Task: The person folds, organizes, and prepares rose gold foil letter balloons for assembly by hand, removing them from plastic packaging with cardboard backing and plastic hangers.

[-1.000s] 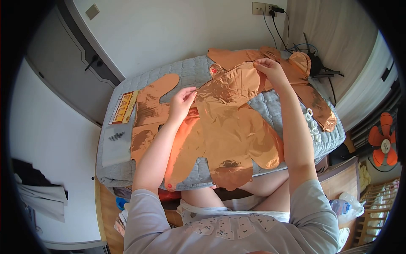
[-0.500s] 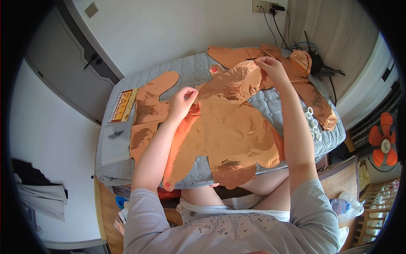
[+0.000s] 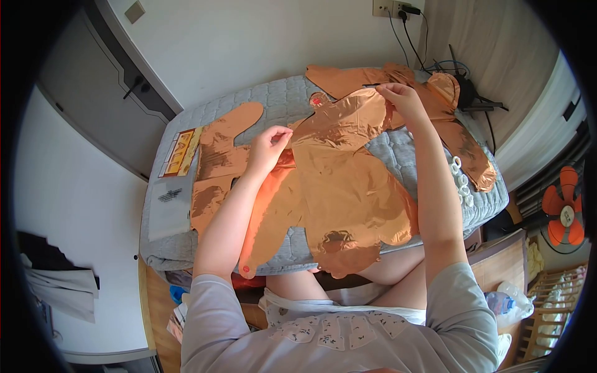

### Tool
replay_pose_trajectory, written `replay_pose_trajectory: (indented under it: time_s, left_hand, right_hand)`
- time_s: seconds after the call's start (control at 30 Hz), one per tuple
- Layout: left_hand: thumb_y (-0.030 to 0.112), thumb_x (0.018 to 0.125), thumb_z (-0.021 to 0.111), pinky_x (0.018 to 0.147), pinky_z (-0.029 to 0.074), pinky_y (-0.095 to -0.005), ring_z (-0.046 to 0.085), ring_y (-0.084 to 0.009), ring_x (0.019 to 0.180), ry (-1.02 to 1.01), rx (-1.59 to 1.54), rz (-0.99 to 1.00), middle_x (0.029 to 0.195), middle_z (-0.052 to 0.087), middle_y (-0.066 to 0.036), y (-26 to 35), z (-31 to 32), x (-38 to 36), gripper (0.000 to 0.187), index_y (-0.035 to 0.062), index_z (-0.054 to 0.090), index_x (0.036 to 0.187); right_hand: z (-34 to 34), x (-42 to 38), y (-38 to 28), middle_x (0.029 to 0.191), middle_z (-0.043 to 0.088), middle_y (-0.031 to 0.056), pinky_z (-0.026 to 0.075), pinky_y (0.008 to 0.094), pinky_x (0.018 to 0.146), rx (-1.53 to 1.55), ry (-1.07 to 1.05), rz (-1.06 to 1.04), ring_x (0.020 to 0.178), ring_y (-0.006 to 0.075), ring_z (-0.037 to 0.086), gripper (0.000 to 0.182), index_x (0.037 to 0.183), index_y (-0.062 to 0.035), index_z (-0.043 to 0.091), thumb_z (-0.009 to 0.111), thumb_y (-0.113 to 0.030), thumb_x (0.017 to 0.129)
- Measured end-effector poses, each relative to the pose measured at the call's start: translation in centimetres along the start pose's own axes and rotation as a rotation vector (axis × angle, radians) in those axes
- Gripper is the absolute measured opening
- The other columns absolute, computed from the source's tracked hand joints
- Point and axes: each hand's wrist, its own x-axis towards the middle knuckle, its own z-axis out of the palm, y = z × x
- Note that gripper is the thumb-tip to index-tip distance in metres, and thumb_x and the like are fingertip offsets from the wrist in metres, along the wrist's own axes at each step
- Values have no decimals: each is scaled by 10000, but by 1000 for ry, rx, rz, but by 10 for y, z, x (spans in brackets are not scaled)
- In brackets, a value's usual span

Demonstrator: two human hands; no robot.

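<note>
A large flat copper-coloured foil sheet, shaped like a figure with limbs, is spread over the grey quilted mattress and hangs toward my lap. My left hand pinches its upper left edge. With fingers and thumb together, my right hand holds its upper right corner. A round tab with a red mark sticks up from the top edge between my hands. Under my left forearm lies another copper foil piece, and more copper foil is bunched behind and right of my right hand.
A printed yellow card and a clear plastic packet lie at the mattress's left. White rings sit near its right edge. A black router with cables stands at the back right, and an orange fan is farther right.
The held foil has shifted slightly, its lower part flattening and moving a little right. Both hands keep their pinch in nearly the same places.
</note>
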Motion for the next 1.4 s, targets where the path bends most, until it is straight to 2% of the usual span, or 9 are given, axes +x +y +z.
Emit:
replay_pose_trajectory:
  time_s: [0.37, 0.67, 0.73, 0.8, 0.83, 1.13, 1.2, 1.33, 1.4]
  left_hand:
    - [130, 974, 680, 782, 520, -266, 664, -99, 866, -13, -16, -20, 971, 749, -34, 3, 0, 0, 153, 37, 729, 1084]
    - [78, 999, 642, 830, 510, -225, 642, -65, 912, -120, -121, 46, 1018, 711, -18, 2, -4, 2, 152, 12, 696, 1124]
    - [96, 970, 677, 763, 498, -231, 619, -53, 833, -73, -151, 97, 968, 734, -1, 22, -11, -1, 134, 47, 732, 1081]
    - [94, 963, 686, 752, 490, -227, 616, -53, 828, -83, -171, 112, 965, 732, 4, 44, -24, -5, 125, 53, 737, 1070]
    - [92, 962, 687, 746, 485, -225, 614, -50, 831, -81, -147, 137, 965, 731, 6, 57, -31, -8, 122, 54, 739, 1066]
    - [40, 965, 655, 786, 503, -213, 636, -50, 874, -57, -149, 371, 1001, 731, -1, 185, -80, -51, 141, 44, 731, 1084]
    - [40, 962, 656, 792, 510, -218, 642, -57, 873, -43, -120, 397, 988, 734, -3, 215, -85, -70, 134, 39, 734, 1071]
    - [1, 915, 679, 782, 521, -232, 661, -88, 866, 7, 26, 596, 942, 739, -22, 263, -96, -106, 130, 37, 741, 1023]
    - [-19, 889, 692, 766, 525, -240, 668, -104, 843, 33, 83, 683, 926, 740, -30, 285, -101, -127, 139, 39, 743, 1004]
  right_hand:
    - [-1, -8, -10, 825, 660, -54, 435, 224, 657, 3, 26, 8, 718, 37, 545, 251, 1036, -43, 743, 773, -267, 929]
    - [-16, -20, -33, 840, 663, -67, 429, 186, 636, -168, 65, -141, 699, 18, 554, 188, 1039, -51, 734, 745, -220, 958]
    - [-19, -28, -41, 866, 684, -47, 455, 192, 672, -81, 30, -115, 736, 22, 581, 197, 1052, -35, 737, 738, -212, 965]
    - [-20, -40, -57, 819, 656, -72, 407, 183, 603, -33, 33, -239, 684, 4, 530, 197, 1025, -55, 756, 772, -230, 937]
    - [-22, -51, -73, 897, 704, -23, 481, 191, 720, -21, 18, -244, 786, 41, 615, 200, 1056, -10, 734, 724, -193, 974]
    - [-42, -148, -172, 966, 725, 9, 518, 214, 808, -1, 131, -547, 880, 69, 657, 198, 1093, -1, 742, 729, -152, 966]
    - [-59, -162, -179, 1001, 730, 16, 528, 218, 828, 104, 270, -571, 912, 75, 663, 197, 1103, -9, 742, 728, -151, 967]
    - [-69, -234, -207, 1092, 739, 69, 542, 249, 917, 169, 152, -762, 1005, 124, 691, 181, 1113, 7, 733, 701, -109, 978]
    - [-61, -270, -219, 1009, 725, 64, 506, 221, 848, 160, 203, -833, 910, 111, 673, 198, 1121, 27, 723, 702, -103, 973]
